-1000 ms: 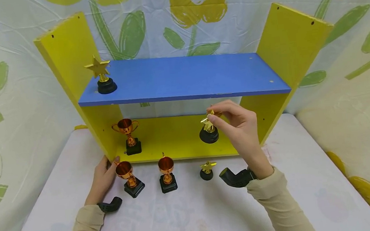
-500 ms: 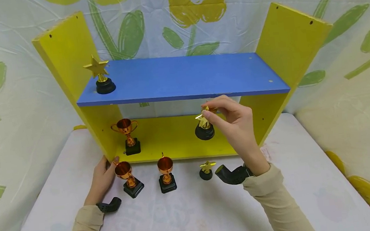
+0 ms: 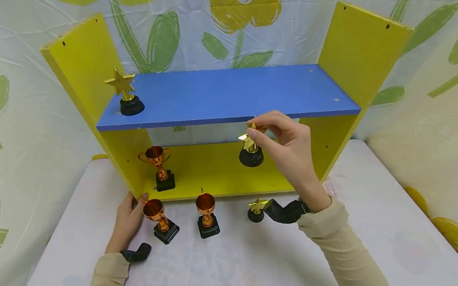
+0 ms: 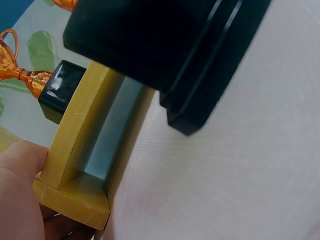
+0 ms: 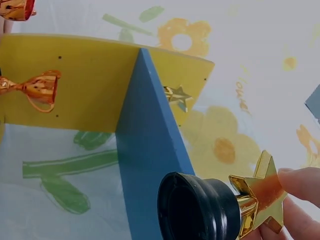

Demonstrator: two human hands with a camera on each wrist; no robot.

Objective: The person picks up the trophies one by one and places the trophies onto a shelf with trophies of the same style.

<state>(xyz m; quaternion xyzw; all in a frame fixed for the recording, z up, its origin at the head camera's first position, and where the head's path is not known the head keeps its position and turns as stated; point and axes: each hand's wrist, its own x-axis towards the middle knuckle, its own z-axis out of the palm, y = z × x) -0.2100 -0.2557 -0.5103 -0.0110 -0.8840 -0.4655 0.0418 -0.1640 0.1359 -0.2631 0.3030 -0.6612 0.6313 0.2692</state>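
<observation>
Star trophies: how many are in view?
3: one star trophy on the blue shelf, another star trophy in the right hand, a third star trophy on the white table.

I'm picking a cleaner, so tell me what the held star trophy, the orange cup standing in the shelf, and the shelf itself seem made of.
Held star trophy: mirror-like gold reflections, probably plated plastic or metal; its base looks like glossy black plastic, hollow underneath.
Orange cup: shiny coppery finish, sharp highlights; metal or coated plastic, unclear.
Shelf: likely painted wood; opaque colour, scuffed edges.
</observation>
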